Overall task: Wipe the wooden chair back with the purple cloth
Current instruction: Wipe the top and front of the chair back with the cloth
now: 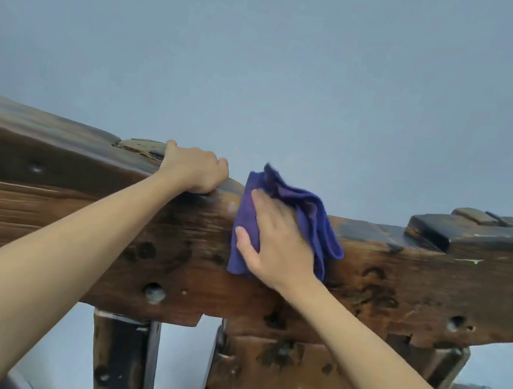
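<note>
1. Two bare forearms reach up from the lower corners of the frame toward the wooden chair back (404,282), a dark, worn top rail running across the middle of the frame and cut off at both side edges.
2. Only the tops of the uprights under the rail show; the seat lies below the frame.
3. Most of the left hand's fingers curl over the far side of the rail's top edge and are hidden there.
4. The left hand (196,168), left of centre, grips that top edge, knuckles up, arm straight.
5. The purple cloth (310,214) sits at the centre of the frame, draped over the rail's top edge and hanging down its front face; part of it is covered by the right hand.
6. The right hand (273,245) lies flat on the cloth, fingers (262,204) stretched and spread, pointing toward the upper left, pressing the fabric against the wood.
7. A plain blue-grey wall (275,43) fills the upper frame.
</note>
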Demonstrator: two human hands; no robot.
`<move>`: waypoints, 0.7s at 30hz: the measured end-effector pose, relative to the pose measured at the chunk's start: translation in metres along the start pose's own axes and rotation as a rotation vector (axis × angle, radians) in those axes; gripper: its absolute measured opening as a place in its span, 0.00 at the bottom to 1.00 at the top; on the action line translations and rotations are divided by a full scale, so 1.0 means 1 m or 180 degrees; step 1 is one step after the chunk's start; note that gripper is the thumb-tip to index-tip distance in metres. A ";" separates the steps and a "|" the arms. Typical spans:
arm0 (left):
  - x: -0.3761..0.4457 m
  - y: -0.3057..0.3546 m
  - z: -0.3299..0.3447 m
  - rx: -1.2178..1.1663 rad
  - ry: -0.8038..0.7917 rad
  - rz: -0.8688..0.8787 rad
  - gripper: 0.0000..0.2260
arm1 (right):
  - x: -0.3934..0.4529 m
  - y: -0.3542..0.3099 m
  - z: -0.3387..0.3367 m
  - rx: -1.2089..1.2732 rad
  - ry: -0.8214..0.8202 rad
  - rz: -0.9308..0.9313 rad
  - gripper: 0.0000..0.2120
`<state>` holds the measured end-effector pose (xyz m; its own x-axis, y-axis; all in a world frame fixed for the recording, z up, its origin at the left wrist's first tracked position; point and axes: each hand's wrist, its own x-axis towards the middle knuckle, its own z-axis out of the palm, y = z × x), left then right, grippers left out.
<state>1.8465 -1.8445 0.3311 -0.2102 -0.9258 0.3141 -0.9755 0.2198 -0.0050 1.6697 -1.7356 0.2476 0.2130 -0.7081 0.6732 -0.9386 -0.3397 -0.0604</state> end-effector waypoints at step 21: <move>-0.004 0.016 -0.006 0.0242 -0.0124 -0.0144 0.17 | -0.147 0.042 0.048 0.0121 -0.0614 0.1446 0.31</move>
<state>1.8324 -1.8353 0.3351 -0.1666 -0.9459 0.2784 -0.9859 0.1548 -0.0640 1.6116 -1.6755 0.1110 -0.1655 -0.8904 0.4241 -0.9385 0.0100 -0.3452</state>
